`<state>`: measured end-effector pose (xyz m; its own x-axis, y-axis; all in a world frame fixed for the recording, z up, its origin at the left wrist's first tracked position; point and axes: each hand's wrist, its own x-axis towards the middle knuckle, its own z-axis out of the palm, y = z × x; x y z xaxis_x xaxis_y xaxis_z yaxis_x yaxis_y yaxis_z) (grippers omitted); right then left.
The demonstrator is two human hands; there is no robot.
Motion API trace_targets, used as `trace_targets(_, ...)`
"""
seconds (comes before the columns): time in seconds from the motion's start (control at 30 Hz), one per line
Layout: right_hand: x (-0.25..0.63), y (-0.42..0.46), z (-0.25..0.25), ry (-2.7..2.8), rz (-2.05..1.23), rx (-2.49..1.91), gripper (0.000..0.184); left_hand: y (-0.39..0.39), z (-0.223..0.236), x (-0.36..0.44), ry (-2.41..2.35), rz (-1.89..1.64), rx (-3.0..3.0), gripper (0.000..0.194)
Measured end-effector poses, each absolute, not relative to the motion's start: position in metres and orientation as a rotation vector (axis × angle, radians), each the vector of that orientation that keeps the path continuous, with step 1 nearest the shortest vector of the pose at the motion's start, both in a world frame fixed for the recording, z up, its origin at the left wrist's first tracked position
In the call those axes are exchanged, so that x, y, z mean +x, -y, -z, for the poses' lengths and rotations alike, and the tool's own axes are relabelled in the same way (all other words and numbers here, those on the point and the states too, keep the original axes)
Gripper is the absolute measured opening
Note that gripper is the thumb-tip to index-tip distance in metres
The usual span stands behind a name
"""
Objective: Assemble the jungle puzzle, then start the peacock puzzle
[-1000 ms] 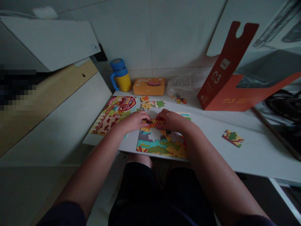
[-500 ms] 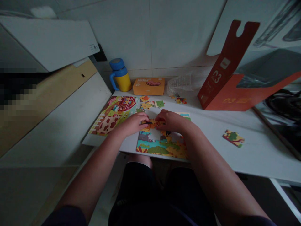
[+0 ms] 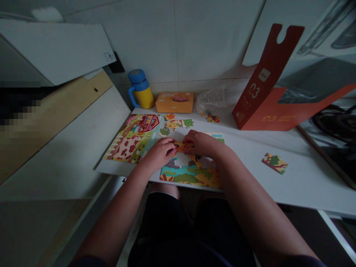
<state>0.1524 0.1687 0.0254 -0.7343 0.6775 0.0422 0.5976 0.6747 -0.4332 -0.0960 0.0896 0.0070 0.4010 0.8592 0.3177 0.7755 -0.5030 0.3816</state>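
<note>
Both hands meet over a partly joined jigsaw puzzle (image 3: 191,174) with a green, blue and yellow animal picture, lying at the table's front edge. Between them shows an orange puzzle piece (image 3: 181,147). My left hand (image 3: 160,153) has its fingers curled at the piece's left end, thumb and fingertips pressed in. My right hand (image 3: 198,142) pinches the piece's right end from above; its fingertips are partly hidden. Just beyond lie loose puzzle pieces (image 3: 172,125), some overlapping. A gap in the puzzle shows white table below the held piece.
A farm picture sheet (image 3: 130,142) lies at the left. At the back stand a blue and yellow bottle (image 3: 143,96), an orange box (image 3: 174,103) and a clear plastic bag (image 3: 213,100). A tall red carton (image 3: 267,111) and one loose puzzle piece (image 3: 275,163) are at the right.
My left hand has shifted slightly down and nearer, its fingers more curled. My right hand stays almost in place at the piece. The whole view has drifted a little.
</note>
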Motion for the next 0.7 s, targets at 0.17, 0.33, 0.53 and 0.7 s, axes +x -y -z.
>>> trace_targets(0.17,0.152,-0.169,-0.026,2.681,-0.591,-1.059,0.039,-0.080,-0.007,-0.089,-1.526,-0.699,2.492,0.015)
trace_targets(0.33,0.152,-0.169,-0.026,2.683,-0.582,-1.044,0.039,-0.071,-0.004,-0.083,-1.605,-0.665,2.512,0.020)
trace_targets(0.53,0.152,-0.166,-0.031,2.712,-0.586,-1.042,0.037,-0.064,-0.011,-0.078,-1.669,-0.546,2.521,0.031)
trace_targets(0.7,0.149,-0.164,-0.033,2.678,-0.589,-1.088,0.035,-0.088,-0.031,-0.084,-1.629,-0.438,2.529,0.022)
